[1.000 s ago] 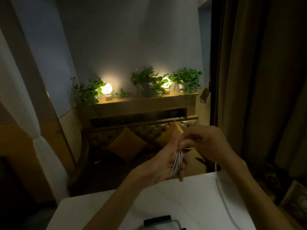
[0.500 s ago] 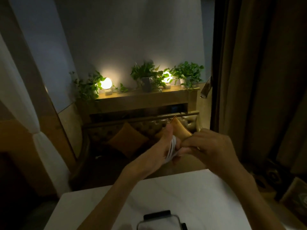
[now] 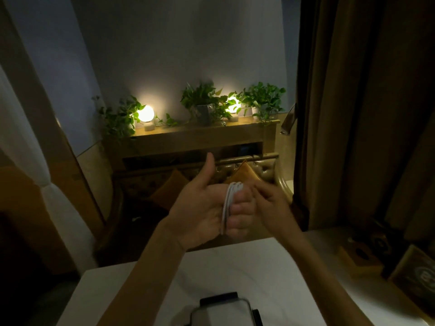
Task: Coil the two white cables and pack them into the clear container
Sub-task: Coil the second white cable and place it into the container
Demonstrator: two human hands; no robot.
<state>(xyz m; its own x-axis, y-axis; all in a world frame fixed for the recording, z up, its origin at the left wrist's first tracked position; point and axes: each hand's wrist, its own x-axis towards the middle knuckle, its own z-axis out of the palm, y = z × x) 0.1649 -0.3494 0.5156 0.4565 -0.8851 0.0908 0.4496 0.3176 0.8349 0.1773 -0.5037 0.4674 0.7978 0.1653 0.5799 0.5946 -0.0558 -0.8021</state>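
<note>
Clear container (image 3: 220, 312) cut by bottom edge; right hand (image 3: 270, 204) perhaps blurred.

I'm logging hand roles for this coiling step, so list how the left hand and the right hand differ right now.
The left hand faces palm toward the camera with its thumb straight up; the right hand shows its back, fingers bent toward the coil. The white cable is looped around the left hand's fingers, while the right hand only reaches its fingertips to the loops' top. The left hand looks sharp; the right is blurred. Both are bare and raised beyond the white table.
</note>
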